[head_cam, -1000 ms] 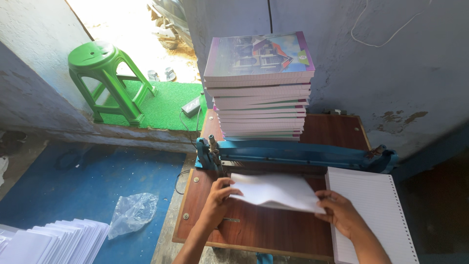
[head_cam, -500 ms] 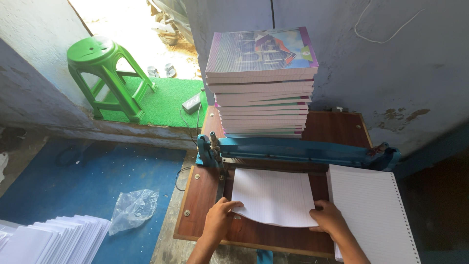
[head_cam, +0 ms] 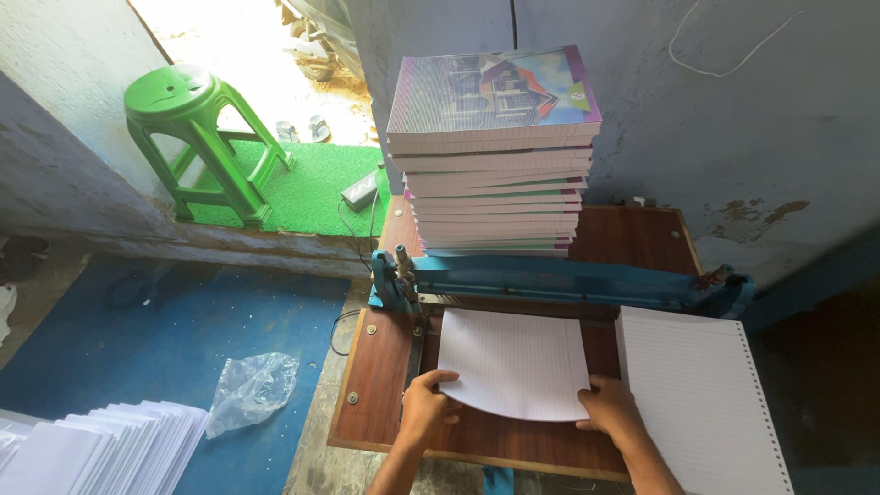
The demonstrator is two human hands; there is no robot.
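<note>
My left hand (head_cam: 428, 401) grips the near left corner of a thin bundle of lined white sheets (head_cam: 512, 361). My right hand (head_cam: 609, 404) holds the bundle's near right corner. The sheets lie flat on a brown wooden board (head_cam: 385, 367), with their far edge up against a blue metal bar machine (head_cam: 568, 278) that runs across the board. The near edge of the bundle curves slightly upward between my hands.
A tall stack of notebooks (head_cam: 495, 151) stands behind the blue bar. A pile of perforated lined paper (head_cam: 701, 394) lies at the right. On the blue floor lie a plastic bag (head_cam: 252, 390) and fanned white sheets (head_cam: 101, 449). A green stool (head_cam: 197, 137) stands beyond.
The sheets were lifted and bent a second ago; they now lie flat against the blue bar. Both hands have slid back to the near corners.
</note>
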